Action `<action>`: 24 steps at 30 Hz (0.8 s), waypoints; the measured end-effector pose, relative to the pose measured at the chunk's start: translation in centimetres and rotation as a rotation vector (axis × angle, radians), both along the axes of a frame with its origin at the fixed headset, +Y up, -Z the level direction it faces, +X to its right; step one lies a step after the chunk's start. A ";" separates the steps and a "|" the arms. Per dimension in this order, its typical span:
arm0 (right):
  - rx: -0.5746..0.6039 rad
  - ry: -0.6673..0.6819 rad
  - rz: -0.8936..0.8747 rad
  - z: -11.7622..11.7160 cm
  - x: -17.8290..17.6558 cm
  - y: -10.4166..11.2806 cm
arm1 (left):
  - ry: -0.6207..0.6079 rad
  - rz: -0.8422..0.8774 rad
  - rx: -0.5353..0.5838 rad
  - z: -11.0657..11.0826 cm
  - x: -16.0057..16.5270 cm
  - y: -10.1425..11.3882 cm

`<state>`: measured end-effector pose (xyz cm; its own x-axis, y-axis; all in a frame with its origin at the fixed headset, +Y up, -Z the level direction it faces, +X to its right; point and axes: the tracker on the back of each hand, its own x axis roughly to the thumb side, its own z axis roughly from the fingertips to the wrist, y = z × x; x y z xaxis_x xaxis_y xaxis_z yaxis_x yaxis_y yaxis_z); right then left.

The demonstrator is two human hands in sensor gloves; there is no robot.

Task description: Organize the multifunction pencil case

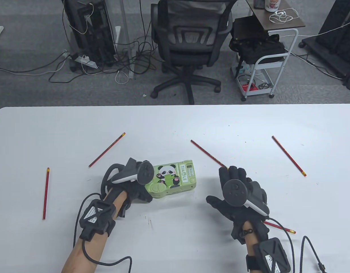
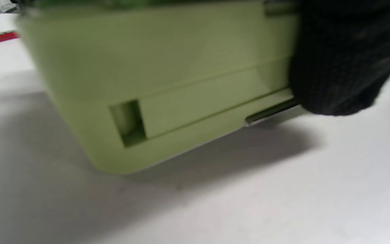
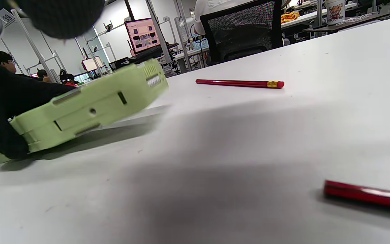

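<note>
Green panda pencil case (image 1: 172,180) sits mid-table, lid shut, its near-left end raised off the white table (image 1: 175,122) in your left hand (image 1: 135,182), which grips that end. Your right hand (image 1: 240,193) lies flat, fingers spread, holding nothing, just right of the case and apart from it. Five red pencils lie loose: far left (image 1: 46,193), upper left (image 1: 106,150), centre (image 1: 208,153), upper right (image 1: 288,155), one by your right wrist (image 1: 280,227).

Office: swivel chair (image 1: 189,42), monitors (image 3: 142,34), cables (image 1: 129,59).
</note>
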<state>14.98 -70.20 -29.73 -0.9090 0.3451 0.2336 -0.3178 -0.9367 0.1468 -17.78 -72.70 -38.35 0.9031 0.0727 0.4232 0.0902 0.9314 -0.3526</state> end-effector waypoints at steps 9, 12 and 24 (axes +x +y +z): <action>0.086 0.046 -0.463 -0.4 -2.0 0.4 | 0.070 0.737 -0.069 3.8 -2.1 3.3; 0.040 0.103 -0.747 -0.4 -3.3 0.9 | 0.060 0.887 -0.121 5.1 -1.7 3.0; -0.107 0.274 -1.153 -0.7 -10.8 3.9 | -0.114 1.100 -0.367 9.2 0.0 3.0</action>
